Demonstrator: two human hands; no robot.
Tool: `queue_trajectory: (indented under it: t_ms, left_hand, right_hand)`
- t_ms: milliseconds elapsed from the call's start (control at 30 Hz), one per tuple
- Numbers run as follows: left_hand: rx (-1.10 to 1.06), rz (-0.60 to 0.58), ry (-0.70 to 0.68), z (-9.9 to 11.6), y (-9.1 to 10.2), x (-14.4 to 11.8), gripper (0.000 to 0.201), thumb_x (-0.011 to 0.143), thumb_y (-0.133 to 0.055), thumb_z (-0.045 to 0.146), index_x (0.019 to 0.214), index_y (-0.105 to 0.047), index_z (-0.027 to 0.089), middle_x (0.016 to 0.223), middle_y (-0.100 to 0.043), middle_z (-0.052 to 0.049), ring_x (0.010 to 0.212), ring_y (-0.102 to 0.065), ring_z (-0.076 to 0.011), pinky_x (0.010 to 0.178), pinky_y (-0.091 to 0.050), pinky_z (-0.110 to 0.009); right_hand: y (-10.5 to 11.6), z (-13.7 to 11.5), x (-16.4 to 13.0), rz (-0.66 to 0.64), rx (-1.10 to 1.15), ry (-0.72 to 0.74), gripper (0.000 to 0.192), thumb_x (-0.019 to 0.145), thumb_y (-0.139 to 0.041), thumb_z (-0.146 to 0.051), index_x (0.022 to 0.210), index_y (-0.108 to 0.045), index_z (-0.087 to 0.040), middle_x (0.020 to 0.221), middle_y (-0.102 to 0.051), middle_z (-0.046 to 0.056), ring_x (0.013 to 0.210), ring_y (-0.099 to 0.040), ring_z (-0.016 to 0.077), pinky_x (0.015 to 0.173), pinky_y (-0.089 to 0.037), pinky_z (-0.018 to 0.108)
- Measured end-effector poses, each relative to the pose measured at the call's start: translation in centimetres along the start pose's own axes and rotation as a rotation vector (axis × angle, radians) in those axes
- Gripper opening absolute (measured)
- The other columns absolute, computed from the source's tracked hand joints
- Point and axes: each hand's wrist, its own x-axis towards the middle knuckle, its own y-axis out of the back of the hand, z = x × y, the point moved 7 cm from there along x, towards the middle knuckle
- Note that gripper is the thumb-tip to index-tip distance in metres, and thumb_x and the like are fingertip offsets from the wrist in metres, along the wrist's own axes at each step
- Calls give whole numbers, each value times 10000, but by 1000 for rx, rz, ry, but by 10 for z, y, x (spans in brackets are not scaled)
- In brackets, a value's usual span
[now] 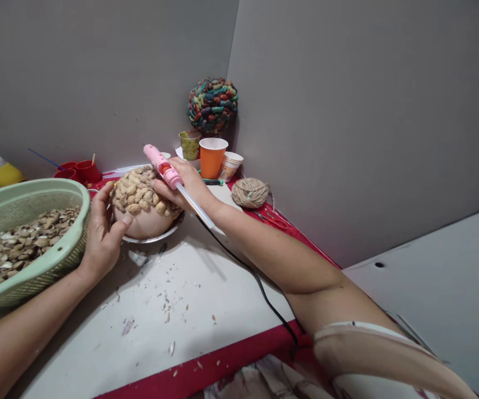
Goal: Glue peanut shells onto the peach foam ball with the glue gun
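Left side: green basket (82,224) of loose shells (35,239) along the worktop's (148,310) left edge, presumably there to be within reach of the left hand (104,238). Red cups (87,172) behind it, near the far edge.

Left hand half-open, thumb against the bare lower part of the round form (145,223), fingers against its crust of peanut shells (135,195); probably bracing it. Form stands left of centre, toward the far edge, in a shallow dish (152,240), which likely stops it rolling.

Right hand (189,180) gripping a pink glue gun (162,165) over the form, nozzle toward the far edge, glue stick (195,206) jutting from the back. Cord (259,285) drops to the near edge, leaving slack for movement, I judge.

Orange cup (213,159) and multicoloured ball (213,105) near the far corner, twine (250,192) by the right edge: seemingly parked aside.
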Motion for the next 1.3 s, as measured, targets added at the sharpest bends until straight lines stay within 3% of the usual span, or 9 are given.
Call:
queue_trajectory:
  t_ms: [200,433,633,1100,1300]
  left_hand:
    - [48,14,18,1,1,0,661,907,-652,496,1498,-453,280,1543,-519,-121,1451,-469,-352,1234,-353,-579]
    - [77,16,33,1,0,0,616,911,-660,434,1488,-468,337,1516,-541,-90,1437,-487,-342,1225,-382,-566]
    - [121,18,39,-2,0,1,654,905,-666,448,1493,-446,268,1491,-544,-124,1392,-515,-341,1196,-393,-571]
    - [101,24,17,-2,-2,1,690,894,-695,430,1505,-413,276,1525,-514,-141,1415,-494,-334,1218,-355,-572]
    - [126,25,5,0,-2,1,674,919,-671,419,1511,-417,224,1511,-528,-159,1408,-502,-338,1225,-344,-578]
  right_hand:
    - [-1,1,2,-2,-7,-14,303,890,-652,-419,769,-457,-221,856,-523,34,858,-552,213,852,-477,366]
    - [-1,1,1,2,-13,-6,322,890,-657,-453,775,-465,-221,864,-535,38,844,-555,210,846,-485,369]
    - [-1,1,1,16,-1,-10,322,891,-669,-449,779,-475,-218,875,-545,47,859,-552,221,861,-487,384]
    - [-2,1,0,8,-5,9,338,895,-668,-482,801,-467,-226,915,-568,52,921,-574,229,908,-490,378]
    - [1,-1,-1,18,21,-12,310,907,-665,-445,811,-481,-215,919,-566,57,930,-594,225,909,-511,371]
